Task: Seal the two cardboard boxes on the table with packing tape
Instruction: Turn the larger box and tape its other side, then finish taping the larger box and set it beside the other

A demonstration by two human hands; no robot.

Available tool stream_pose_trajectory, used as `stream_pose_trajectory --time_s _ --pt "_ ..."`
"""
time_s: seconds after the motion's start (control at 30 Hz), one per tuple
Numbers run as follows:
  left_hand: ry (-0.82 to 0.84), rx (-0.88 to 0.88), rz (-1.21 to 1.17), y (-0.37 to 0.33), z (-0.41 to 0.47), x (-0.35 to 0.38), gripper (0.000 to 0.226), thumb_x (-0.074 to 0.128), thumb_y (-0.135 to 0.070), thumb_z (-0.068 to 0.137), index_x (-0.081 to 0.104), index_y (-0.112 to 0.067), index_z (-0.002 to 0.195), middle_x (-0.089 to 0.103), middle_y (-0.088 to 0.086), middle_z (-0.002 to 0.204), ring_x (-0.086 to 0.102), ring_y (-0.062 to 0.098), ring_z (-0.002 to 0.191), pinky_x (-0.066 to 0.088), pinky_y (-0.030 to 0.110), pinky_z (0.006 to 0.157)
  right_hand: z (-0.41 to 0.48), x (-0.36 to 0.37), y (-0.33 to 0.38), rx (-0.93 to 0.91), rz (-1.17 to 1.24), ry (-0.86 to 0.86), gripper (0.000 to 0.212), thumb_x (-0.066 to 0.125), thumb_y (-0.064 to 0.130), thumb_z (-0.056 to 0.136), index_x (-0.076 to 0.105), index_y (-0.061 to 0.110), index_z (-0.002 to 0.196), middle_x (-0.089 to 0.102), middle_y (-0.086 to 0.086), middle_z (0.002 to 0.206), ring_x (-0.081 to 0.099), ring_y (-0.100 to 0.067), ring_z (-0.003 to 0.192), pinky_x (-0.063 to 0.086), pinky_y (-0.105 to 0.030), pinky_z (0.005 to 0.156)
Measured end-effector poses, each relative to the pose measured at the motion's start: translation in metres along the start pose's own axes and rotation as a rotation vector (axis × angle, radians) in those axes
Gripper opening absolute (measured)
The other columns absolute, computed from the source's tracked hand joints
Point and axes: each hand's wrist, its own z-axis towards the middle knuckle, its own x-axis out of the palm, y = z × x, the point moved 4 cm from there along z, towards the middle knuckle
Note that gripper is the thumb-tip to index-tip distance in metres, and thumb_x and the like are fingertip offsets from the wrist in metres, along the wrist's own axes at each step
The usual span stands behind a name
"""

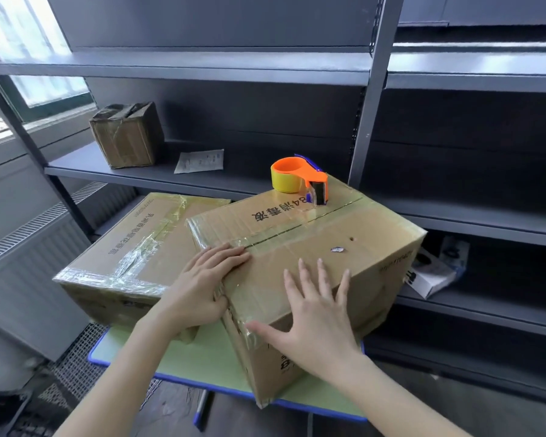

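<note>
Two brown cardboard boxes stand on a small green table (202,354). The right box (353,244) is closed, with clear tape running along its top seam. An orange tape dispenser (300,179) holding a yellow roll sits on its far end. My left hand (207,279) lies flat on the near left end of the seam, thumb down the left side. My right hand (312,310) presses with spread fingers on the top near the front edge. The left box (133,247) is lower, its top crossed by wrinkled clear tape.
Dark metal shelving (369,99) rises right behind the table. On it stand a small taped cardboard box (126,135), a flat plastic packet (199,160) and, lower right, a white carton (435,272). A radiator and window are at left.
</note>
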Motion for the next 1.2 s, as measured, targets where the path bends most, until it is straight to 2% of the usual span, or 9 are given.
stream_pose_trajectory --time_s 0.07,0.17,0.27,0.43,0.6,0.77,0.9,1.03,1.2 --pt "-0.024 -0.009 0.003 -0.005 -0.001 0.001 0.079 0.044 -0.017 0.062 0.037 -0.033 0.139 0.031 -0.019 0.144 0.02 0.004 0.139 0.01 0.032 0.117 -0.001 0.003 0.018 -0.006 -0.027 0.016 0.116 -0.001 0.091 0.062 0.008 0.016 0.15 -0.004 -0.01 0.157 -0.018 -0.036 0.141 -0.027 -0.064 0.099" --pt "-0.04 -0.034 0.004 -0.011 -0.004 0.002 0.078 0.045 -0.018 0.061 0.041 -0.029 0.139 0.034 -0.018 0.144 0.022 0.006 0.14 0.012 0.033 0.117 -0.005 0.01 0.036 -0.035 -0.075 0.062 0.091 0.018 0.072 0.082 0.003 0.012 0.149 -0.009 -0.012 0.156 -0.022 -0.039 0.139 -0.026 -0.071 0.093" --pt "-0.046 -0.046 0.049 -0.021 -0.007 0.002 0.076 0.047 -0.021 0.062 0.043 -0.028 0.138 0.038 -0.016 0.144 0.026 0.009 0.139 0.014 0.032 0.116 -0.008 0.012 0.035 -0.109 -0.071 0.095 0.073 0.026 0.053 0.094 -0.003 0.015 0.149 -0.014 -0.009 0.156 -0.023 -0.032 0.14 -0.028 -0.072 0.09" --pt "-0.019 -0.035 0.207 -0.057 -0.002 0.008 0.073 0.053 -0.039 0.061 0.051 -0.025 0.132 0.053 -0.01 0.132 0.046 0.018 0.121 0.028 0.037 0.103 -0.015 -0.007 -0.022 -0.282 0.036 0.23 0.066 0.03 0.048 0.096 -0.008 0.033 0.147 -0.027 0.016 0.15 -0.034 -0.01 0.135 -0.033 -0.06 0.095" --pt "-0.065 0.052 0.349 -0.095 0.008 0.022 0.067 0.049 -0.053 0.072 0.057 -0.016 0.127 0.062 -0.003 0.118 0.056 0.02 0.099 0.043 0.034 0.088 -0.019 -0.029 -0.086 -0.284 0.264 0.377 0.063 0.042 0.026 0.098 0.001 0.054 0.138 -0.016 0.038 0.143 -0.04 0.002 0.128 -0.035 -0.039 0.1" --pt "0.048 0.073 0.236 -0.097 0.03 0.022 0.068 0.032 -0.065 0.085 0.041 -0.027 0.14 0.046 -0.013 0.132 0.039 0.015 0.111 0.031 0.029 0.097 -0.012 -0.04 -0.118 -0.181 0.294 0.299 0.064 0.04 0.01 0.099 0.01 0.052 0.136 -0.005 0.033 0.147 -0.022 0.002 0.138 -0.022 -0.036 0.111" --pt "-0.012 0.0 -0.026 -0.073 0.062 0.005 0.045 0.047 -0.042 0.093 0.052 -0.019 0.132 0.049 -0.006 0.131 0.044 0.015 0.115 0.035 0.027 0.096 -0.005 -0.043 -0.123 -0.135 0.341 0.27 0.066 0.047 0.007 0.093 0.023 0.056 0.132 0.009 0.039 0.143 -0.01 0.011 0.137 -0.019 -0.037 0.112" --pt "-0.278 -0.183 0.135 -0.028 0.1 -0.024 0.042 0.051 -0.027 0.093 0.048 -0.018 0.134 0.053 0.004 0.128 0.044 0.024 0.118 0.031 0.033 0.096 0.005 -0.049 -0.118 -0.122 0.299 0.131 0.061 0.052 0.009 0.079 0.046 0.054 0.12 0.03 0.041 0.127 0.013 0.011 0.128 -0.017 -0.04 0.113" --pt "-0.297 -0.351 0.274 0.014 0.15 -0.03 0.052 0.051 -0.024 0.092 0.036 -0.029 0.142 0.048 0.013 0.132 0.035 0.035 0.123 0.026 0.043 0.102 0.012 -0.044 -0.111 -0.151 0.305 -0.003 0.041 0.05 0.017 0.076 0.059 0.04 0.109 0.044 0.028 0.112 0.022 0.02 0.116 -0.016 -0.032 0.112"
